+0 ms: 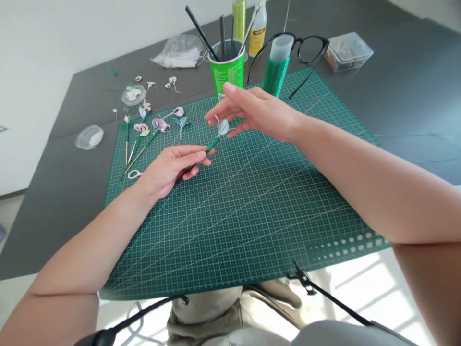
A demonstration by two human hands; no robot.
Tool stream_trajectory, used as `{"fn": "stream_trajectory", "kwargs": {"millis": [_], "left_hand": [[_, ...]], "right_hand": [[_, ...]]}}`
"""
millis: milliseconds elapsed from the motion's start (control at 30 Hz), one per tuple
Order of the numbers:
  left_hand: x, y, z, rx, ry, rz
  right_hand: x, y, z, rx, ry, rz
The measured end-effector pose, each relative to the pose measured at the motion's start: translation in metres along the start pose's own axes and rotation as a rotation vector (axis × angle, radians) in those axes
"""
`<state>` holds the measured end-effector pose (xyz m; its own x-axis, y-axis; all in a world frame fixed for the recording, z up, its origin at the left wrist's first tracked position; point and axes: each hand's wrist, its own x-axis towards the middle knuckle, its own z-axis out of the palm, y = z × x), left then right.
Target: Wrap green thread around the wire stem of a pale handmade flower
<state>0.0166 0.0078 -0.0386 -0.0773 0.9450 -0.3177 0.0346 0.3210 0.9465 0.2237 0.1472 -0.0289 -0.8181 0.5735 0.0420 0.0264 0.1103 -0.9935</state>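
My left hand (172,167) is closed in a pinch on the green-wrapped stem of a small paper flower (220,129), just above the green cutting mat (234,206). My right hand (254,113) hovers over the flower's pale blue-white petals, thumb and fingers touching or nearly touching them, the other fingers stretched out. Whether the right fingers actually grip a petal is unclear. Several finished flowers on sticks (144,132) lie at the mat's far left corner.
A green cup with sticks and tools (226,72) stands behind the mat beside a green thread spool (275,72), black eyeglasses (306,48), a glue bottle (257,26) and a clear plastic box (347,50). Loose petals, small dishes (89,137) and a plastic bag (180,50) lie at far left.
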Motion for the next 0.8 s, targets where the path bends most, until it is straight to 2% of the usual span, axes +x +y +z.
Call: {"fn": "stream_trajectory", "kwargs": {"millis": [100, 200, 267, 367, 467, 567, 633, 733, 800], "left_hand": [[-0.001, 0.002, 0.0, -0.056, 0.015, 0.001], [-0.002, 0.002, 0.001, -0.114, 0.019, -0.023], [-0.002, 0.003, 0.001, -0.136, 0.024, -0.037], [-0.002, 0.004, 0.002, -0.16, 0.047, -0.042], [-0.002, 0.005, 0.004, -0.171, 0.077, -0.034], [-0.002, 0.006, 0.004, -0.142, 0.109, -0.007], [-0.002, 0.006, 0.004, -0.1, 0.133, 0.028], [-0.002, 0.006, 0.003, -0.027, 0.178, 0.076], [-0.002, 0.005, 0.003, 0.0, 0.211, 0.081]], "right_hand": [[0.005, 0.003, 0.005, -0.075, 0.138, 0.095], [0.009, 0.009, 0.012, -0.278, 0.29, 0.137], [0.008, 0.012, 0.017, -0.369, 0.31, 0.126], [0.002, 0.01, 0.028, -0.32, 0.216, 0.084], [-0.006, 0.006, 0.039, -0.089, 0.056, 0.067], [-0.011, 0.002, 0.047, 0.145, -0.075, 0.129], [-0.013, 0.001, 0.049, 0.205, -0.136, 0.188], [-0.014, -0.001, 0.049, 0.094, -0.174, 0.227], [-0.014, -0.001, 0.045, -0.143, -0.095, 0.174]]}}
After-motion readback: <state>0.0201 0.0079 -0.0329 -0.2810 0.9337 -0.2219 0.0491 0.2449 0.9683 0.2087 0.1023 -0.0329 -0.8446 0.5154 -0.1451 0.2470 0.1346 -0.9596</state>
